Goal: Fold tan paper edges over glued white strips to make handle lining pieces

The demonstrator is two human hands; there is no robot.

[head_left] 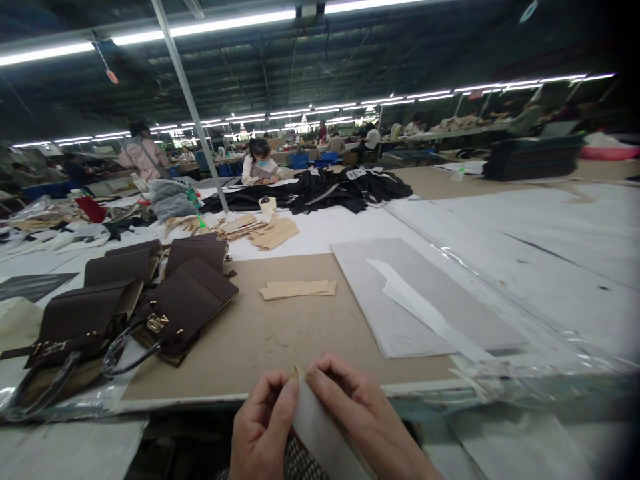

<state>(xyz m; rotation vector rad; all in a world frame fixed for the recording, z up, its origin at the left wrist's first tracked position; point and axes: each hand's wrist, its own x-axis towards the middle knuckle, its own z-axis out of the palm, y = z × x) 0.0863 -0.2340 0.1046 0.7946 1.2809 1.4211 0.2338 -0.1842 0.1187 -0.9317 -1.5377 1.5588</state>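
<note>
My left hand [265, 423] and my right hand [353, 407] come together just in front of the table's near edge. Between them is a pale grey strip with tan edges [320, 430], and the thumb and fingers of each hand pinch its top end. The strip slopes down toward me, partly covered by my right hand. Beyond my hands, two flat tan strips [300, 289] lie overlapping on a brown board [280, 333].
Dark brown handbags [190, 300] with plastic-wrapped handles lie at left. At right, a white paper strip [425, 307] rests on grey sheets [365, 287]. Farther back are tan pieces [275, 233], a black fabric heap [330, 190] and a co-worker [260, 167] across the table.
</note>
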